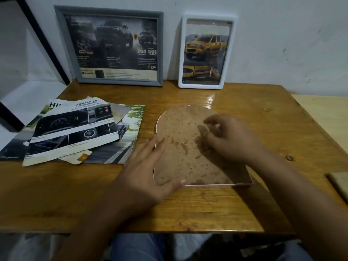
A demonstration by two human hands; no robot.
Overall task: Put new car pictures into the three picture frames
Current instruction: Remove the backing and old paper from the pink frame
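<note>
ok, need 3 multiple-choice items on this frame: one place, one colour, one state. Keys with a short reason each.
1. Where does the grey frame stand?
A. left of the white frame
B. right of it
C. flat on the table

2. What colour is the truck in the white frame?
A. red
B. yellow
C. blue

3. How does the arched frame lie?
A. upright at the wall
B. back up, flat
C. on the papers

Key: 1 A, both lean on the wall; 2 B, yellow body; 3 B, brown backing up under the left hand and right hand.
</note>
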